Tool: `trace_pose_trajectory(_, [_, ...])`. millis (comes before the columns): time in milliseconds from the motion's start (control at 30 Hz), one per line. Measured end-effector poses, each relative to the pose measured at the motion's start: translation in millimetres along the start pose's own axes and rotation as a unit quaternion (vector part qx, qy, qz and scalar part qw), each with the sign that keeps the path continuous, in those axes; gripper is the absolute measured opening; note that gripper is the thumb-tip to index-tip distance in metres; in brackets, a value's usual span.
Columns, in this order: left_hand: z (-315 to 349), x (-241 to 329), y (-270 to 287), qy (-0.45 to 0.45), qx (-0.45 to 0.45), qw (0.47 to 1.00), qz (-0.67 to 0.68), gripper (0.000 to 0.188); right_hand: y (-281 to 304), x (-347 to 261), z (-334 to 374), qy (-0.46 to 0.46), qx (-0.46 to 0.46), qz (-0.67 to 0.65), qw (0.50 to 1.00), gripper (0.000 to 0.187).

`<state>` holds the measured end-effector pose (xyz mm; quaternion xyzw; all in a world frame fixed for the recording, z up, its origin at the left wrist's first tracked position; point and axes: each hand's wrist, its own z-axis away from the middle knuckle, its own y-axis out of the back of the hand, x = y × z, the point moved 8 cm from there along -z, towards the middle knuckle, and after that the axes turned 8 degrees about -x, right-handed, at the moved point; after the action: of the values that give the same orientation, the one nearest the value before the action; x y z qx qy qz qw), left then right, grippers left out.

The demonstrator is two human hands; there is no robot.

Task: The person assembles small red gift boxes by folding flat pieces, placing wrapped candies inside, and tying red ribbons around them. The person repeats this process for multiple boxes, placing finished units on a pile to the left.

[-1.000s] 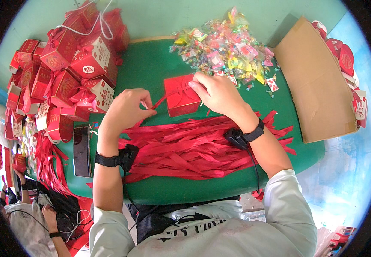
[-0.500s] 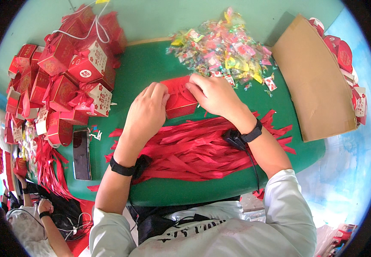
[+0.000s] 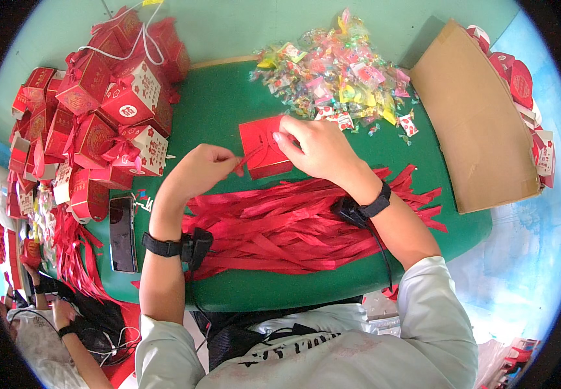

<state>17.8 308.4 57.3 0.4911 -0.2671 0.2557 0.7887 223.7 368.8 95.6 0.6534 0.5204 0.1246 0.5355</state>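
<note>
A small red gift box (image 3: 269, 170) stands on the green table, between my two hands. My left hand (image 3: 204, 170) has its fingertips pinched on a narrow red ribbon (image 3: 252, 155), which slants up across the box's top at its left side. My right hand (image 3: 322, 148) is closed at the right side of the box's top, thumb and forefinger against it. Whether that hand also has ribbon in its fingers is hidden. Below the box lies a wide bundle of loose red ribbons (image 3: 280, 233), under my wrists.
Red and white gift boxes (image 3: 95, 139) are piled at the left, beside a dark phone (image 3: 123, 233). Wrapped candies (image 3: 352, 78) lie heaped at the back. A cardboard panel (image 3: 478, 123) leans at the right, with more boxes behind it. Another person's arm (image 3: 76, 343) shows at lower left.
My left hand has left the box's top and moved left and down, drawing the red ribbon with it. My right hand has stayed nearly in place at the box.
</note>
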Motion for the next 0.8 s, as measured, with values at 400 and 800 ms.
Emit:
trace_pose_trajectory(400, [18, 49, -4, -0.207, 0.282, 0.936, 0.041, 0.011, -8, -13, 1, 0.04, 0.006, -0.025, 0.999, 0.015])
trace_pose_trajectory(800, [21, 55, -9, -0.224, 0.288, 0.927, -0.091, 0.017, 24, -20, 1, 0.105, -0.03, 0.064, 0.992, 0.018])
